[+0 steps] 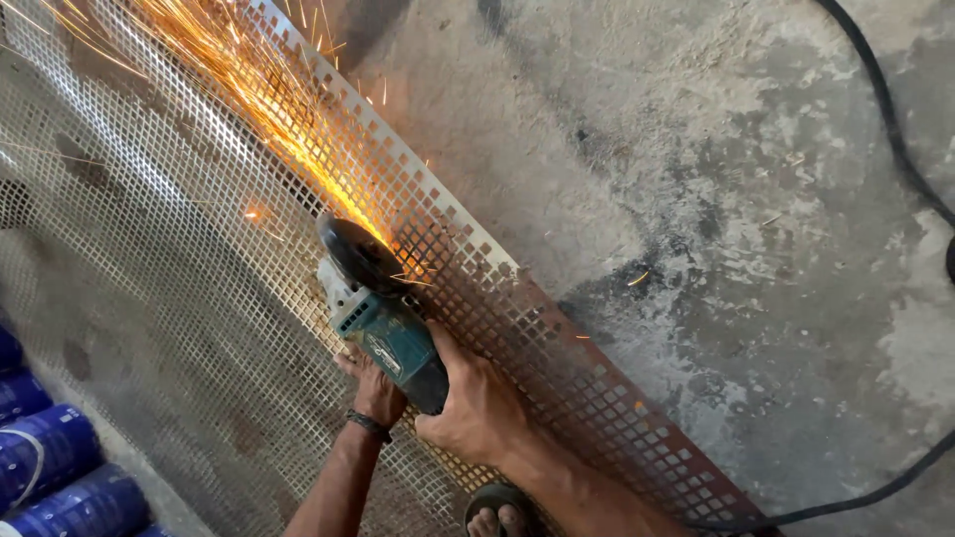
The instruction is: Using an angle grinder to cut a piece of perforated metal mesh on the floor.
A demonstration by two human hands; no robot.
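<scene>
Steel, punched all over with small square holes, makes up the big sheet (179,298) that lies flat on the floor (716,199) and fills the left half of the view. Its long right edge runs on a slant from the top middle down to the bottom right, and near that edge the metal looks rusty brown, while further left it shines pale grey.

On the sheet, close to that slanting edge, sits the grinder (383,318), a teal body with a pale grey head and a dark round disc. The disc meets the sheet just inside the edge, and orange sparks (249,89) spray from it up and to the left across the holes.

The right hand (477,403) is wrapped tight round the rear of the grinder's body. The left hand (373,388), with a dark band on its wrist, is curled against the underside of the body, just left of the right hand.

Below the hands, a sandalled foot (497,512) rests on the sheet at the bottom of the view. Left of the sheet's lower corner lie blue round cans (50,467) with a glossy skin. Right of the sheet, the floor is rough, stained grey concrete, and a black cable (895,129) curves across it from the top right down to the sheet's lower end.
</scene>
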